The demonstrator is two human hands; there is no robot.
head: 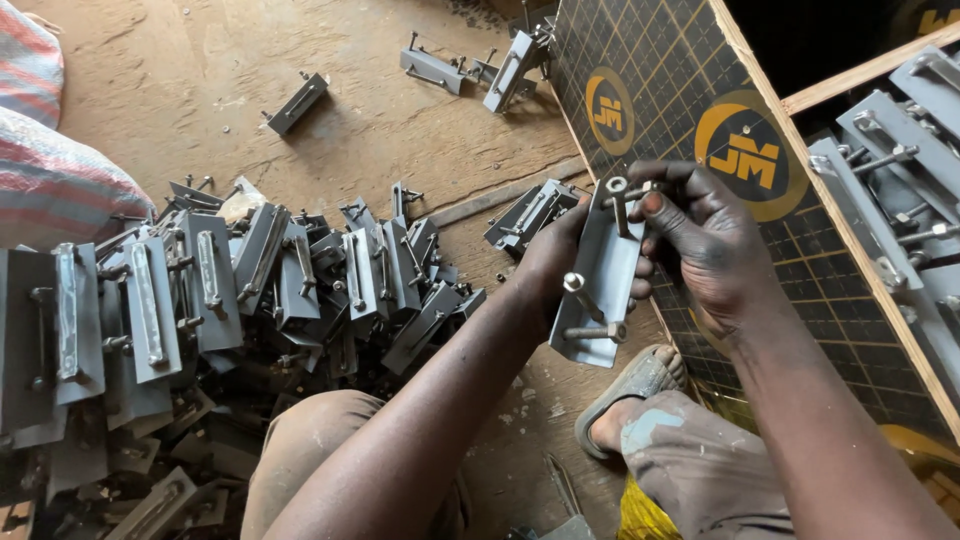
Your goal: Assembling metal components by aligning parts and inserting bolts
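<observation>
I hold a grey metal bracket plate [603,280] upright between both hands, with several bolts sticking out of it. My left hand [556,255] grips the plate from behind, along its left edge. My right hand [700,240] is at the plate's top right, its fingers pinching the upper bolt [620,203]. Two more bolts [590,318] stand out of the plate's lower part.
A big heap of similar grey brackets [230,300] lies on the dirt floor at left. A few loose brackets [470,68] lie further off. A dark gridded board box [690,110] with more brackets [900,190] stands at right. My sandalled foot [630,395] rests below.
</observation>
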